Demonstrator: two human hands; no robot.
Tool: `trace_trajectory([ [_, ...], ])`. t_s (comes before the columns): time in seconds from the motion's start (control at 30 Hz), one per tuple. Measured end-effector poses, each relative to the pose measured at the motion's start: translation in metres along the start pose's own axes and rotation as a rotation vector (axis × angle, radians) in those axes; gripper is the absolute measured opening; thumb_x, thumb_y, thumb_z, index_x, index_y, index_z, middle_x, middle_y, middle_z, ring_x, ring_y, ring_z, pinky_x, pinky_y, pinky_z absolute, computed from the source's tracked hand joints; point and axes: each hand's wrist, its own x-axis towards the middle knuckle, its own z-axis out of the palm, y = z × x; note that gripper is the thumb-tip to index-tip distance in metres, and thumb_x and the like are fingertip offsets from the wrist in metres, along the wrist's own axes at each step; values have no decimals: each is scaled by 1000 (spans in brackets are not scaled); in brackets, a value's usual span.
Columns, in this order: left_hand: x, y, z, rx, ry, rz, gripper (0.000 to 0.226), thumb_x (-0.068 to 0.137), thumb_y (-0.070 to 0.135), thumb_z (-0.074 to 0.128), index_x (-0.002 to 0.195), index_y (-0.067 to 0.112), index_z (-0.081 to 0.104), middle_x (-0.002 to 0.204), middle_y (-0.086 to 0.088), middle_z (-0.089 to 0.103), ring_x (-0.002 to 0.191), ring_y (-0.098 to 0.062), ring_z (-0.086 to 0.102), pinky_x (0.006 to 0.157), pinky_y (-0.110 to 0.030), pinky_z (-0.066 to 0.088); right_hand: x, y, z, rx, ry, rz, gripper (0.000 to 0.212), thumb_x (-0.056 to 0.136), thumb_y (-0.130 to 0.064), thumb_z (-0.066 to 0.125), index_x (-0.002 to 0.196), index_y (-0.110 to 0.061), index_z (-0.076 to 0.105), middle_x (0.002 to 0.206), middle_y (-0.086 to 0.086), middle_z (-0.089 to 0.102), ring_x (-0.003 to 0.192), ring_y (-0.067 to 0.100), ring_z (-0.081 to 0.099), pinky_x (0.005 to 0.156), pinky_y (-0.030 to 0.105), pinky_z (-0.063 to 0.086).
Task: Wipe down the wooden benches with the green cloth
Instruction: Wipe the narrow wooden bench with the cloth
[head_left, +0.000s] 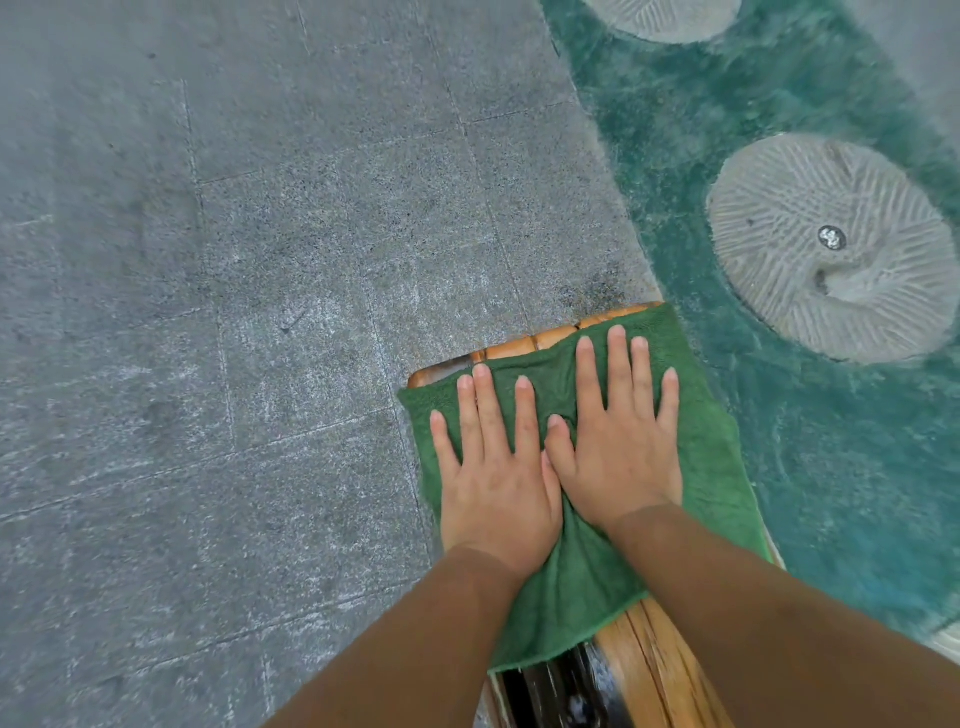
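Note:
A green cloth (711, 452) lies spread over the far end of a wooden slatted bench (524, 347), covering it almost from edge to edge. My left hand (496, 467) and my right hand (621, 441) press flat on the cloth side by side, fingers spread and pointing away from me, thumbs touching in the middle. Neither hand grips the cloth. Bare wood shows beyond my fingertips at the bench's end and again near me (644, 654), below the cloth's loose edge.
Grey stone paving (234, 312) fills the left side. To the right is a shallow pool of green water (831, 467) with round ribbed stepping stones (831, 249). The bench end stands right at the water's edge.

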Motion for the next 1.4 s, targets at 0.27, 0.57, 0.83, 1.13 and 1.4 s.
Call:
trace_trajectory([
  [0.27, 27, -8, -11, -11, -60, 36, 64, 99, 40, 23, 158, 18, 13, 165, -20, 2, 153, -34, -3, 120, -60, 4, 29, -6, -9, -8, -34, -24, 81, 87, -52, 25, 158, -15, 13, 168, 14, 4, 155, 32, -1, 123, 59, 6],
  [0.57, 70, -25, -37, 8, -134, 54, 56, 95, 45, 34, 140, 15, 47, 123, -11, 56, 112, -30, 54, 103, -52, 39, 69, -11, -23, 34, -45, -54, 54, 87, -51, 38, 121, -15, 58, 121, 8, 58, 124, 30, 49, 122, 55, 15],
  [0.83, 99, -69, -58, -234, -274, -6, 64, 98, 62, 13, 138, 21, 41, 122, 0, 58, 111, -21, 53, 96, -39, 44, 135, 23, -50, 422, -101, -107, 55, 94, -60, 27, 129, -25, 52, 132, -3, 49, 109, 15, 55, 86, 32, 41],
  [1.13, 133, -101, -57, -647, -807, -257, 63, 95, 69, 27, 95, 22, 69, 88, 3, 71, 76, -11, 67, 73, -30, 53, 162, 0, -40, -107, -705, -163, 89, 81, -82, 1, 116, -33, 67, 117, 6, 70, 111, 29, 65, 82, 42, 46],
  [1.4, 102, -196, -100, -995, -863, -613, 35, 89, 41, 69, 80, 7, 67, 70, -8, 66, 56, -16, 60, 54, -24, 48, 66, -132, -21, 90, -76, -198, 31, 90, -41, 43, 84, -18, 63, 80, 1, 65, 81, 26, 59, 76, 42, 40],
])
